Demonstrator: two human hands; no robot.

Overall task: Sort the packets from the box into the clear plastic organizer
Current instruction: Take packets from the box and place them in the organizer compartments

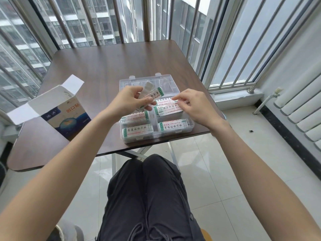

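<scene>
Balcony-type room: metal window bars (111, 20) all round, high-rise blocks outside, pale tiled floor (225, 171), white radiator (298, 108) on the right wall. Dark wood-grain folding table (97, 66), person seated at its near edge, dark trousers (147, 197) in view.

Box (66, 115): white/blue carton, top flaps open, standing tilted on the table's left side, well apart from the organizer.

Clear plastic organizer (156, 134): at the near edge of the table, lid (149, 82) swung back flat behind it. Compartments hold white packets with green ends and printed text, e.g. front left (137, 133), front right (173, 126).

Left hand (125, 101): fingers curled round a small fan of packets (151, 93), held above the organizer's rear-left area.

Right hand (194, 106): thumb and forefinger pinching one end of a single packet (166, 102), over the rear-right compartment; can't tell if it touches the stack (168, 110) below.
</scene>
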